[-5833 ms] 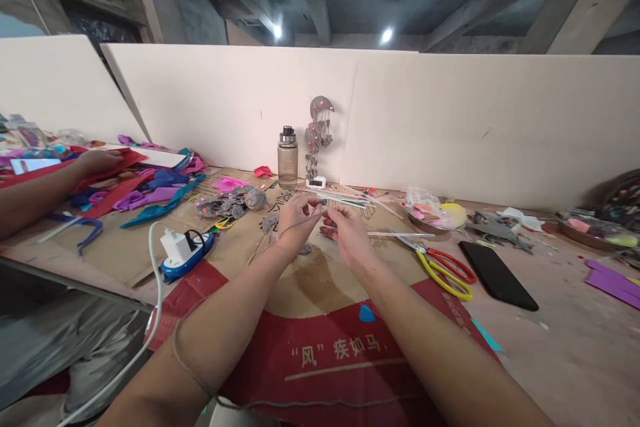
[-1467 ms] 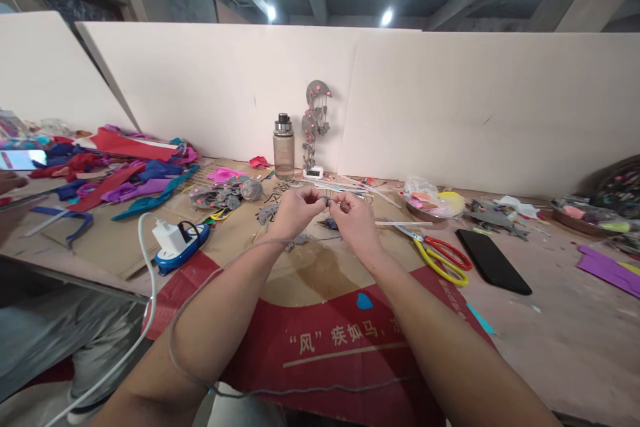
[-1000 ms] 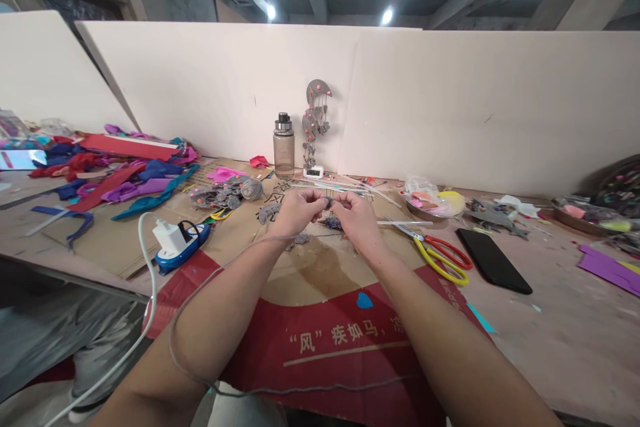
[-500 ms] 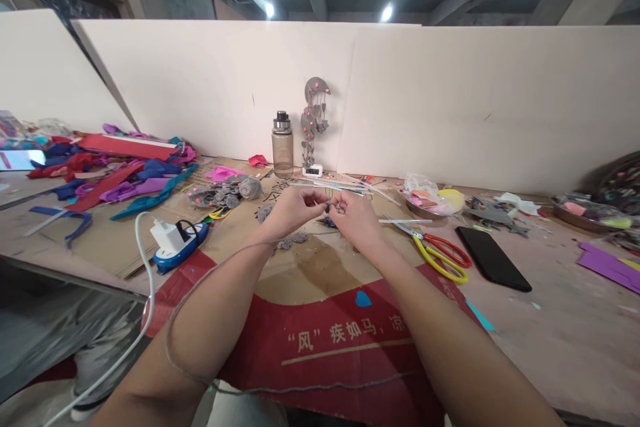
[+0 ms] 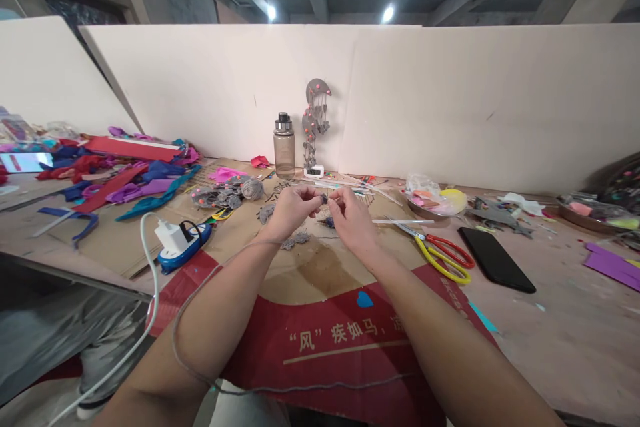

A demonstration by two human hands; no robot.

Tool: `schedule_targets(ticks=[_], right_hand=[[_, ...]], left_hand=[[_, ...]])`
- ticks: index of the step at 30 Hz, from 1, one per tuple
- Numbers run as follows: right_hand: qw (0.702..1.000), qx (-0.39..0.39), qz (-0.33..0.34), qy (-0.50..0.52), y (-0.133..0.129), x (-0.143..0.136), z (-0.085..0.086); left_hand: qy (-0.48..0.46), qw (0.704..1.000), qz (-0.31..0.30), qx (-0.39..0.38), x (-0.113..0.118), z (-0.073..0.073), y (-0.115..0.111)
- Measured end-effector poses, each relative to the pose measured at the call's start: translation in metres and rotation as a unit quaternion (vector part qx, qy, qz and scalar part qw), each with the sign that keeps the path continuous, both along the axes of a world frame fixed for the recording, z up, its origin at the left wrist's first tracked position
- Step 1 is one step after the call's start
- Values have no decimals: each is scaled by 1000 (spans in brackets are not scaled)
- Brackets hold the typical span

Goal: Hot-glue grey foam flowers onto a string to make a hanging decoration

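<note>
Grey yarn strand [image 5: 300,388]: loops back from the wrist of the left hand [image 5: 296,210], bends toward the body, then trails rightward; long axis curved, right end lost beside the right arm.
Yarn ball [image 5: 253,189]: left of the left hand, apart from the fingers.
Left hand: thumb and fingertips drawn together in a pinch on the small grey piece [image 5: 324,200].
Grey scraps [image 5: 296,240]: flat on the near side of the left hand, untouched.
Small grey piece: directly right of the left fingertips, directly left of the right ones; touched by both, neither hand clearly nearer. Long axis and pointing direction: too small and too covered to tell. Link to the strand: not visible.
Dark bundle [image 5: 329,221]: just left of the right palm, partly hidden.
Right hand [image 5: 354,217]: also pinching the small grey piece, facing the left.
White stick [image 5: 405,221]: right of the right hand; long axis left to right, pointing at the wrist.
Scissors [image 5: 445,259]: farther right of the right hand; blades aimed left and away from the body, handles nearer; untouched.
</note>
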State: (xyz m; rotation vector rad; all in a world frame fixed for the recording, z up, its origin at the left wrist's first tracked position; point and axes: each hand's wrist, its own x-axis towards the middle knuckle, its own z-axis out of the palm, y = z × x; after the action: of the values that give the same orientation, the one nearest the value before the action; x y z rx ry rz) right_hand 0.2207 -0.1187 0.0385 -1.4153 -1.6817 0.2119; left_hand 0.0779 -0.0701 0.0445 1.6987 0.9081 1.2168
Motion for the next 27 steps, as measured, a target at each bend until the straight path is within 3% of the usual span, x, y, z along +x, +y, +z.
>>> schedule_targets(ticks=[9, 16, 24, 27], right_hand=[[1000, 11, -1, 12, -4, -4, -1], [996, -49, 0, 69, 0, -4, -5], [983, -147, 95, 47, 9, 8, -4], [990, -130, 36, 30, 10, 29, 0]], left_hand=[[-110, 993, -2, -44, 1, -6, 8], [-179, 974, -63, -121, 0, -5, 7], [-282, 943, -74, -159, -6, -4, 18], [-328, 926, -71, -170, -9, -4, 23]])
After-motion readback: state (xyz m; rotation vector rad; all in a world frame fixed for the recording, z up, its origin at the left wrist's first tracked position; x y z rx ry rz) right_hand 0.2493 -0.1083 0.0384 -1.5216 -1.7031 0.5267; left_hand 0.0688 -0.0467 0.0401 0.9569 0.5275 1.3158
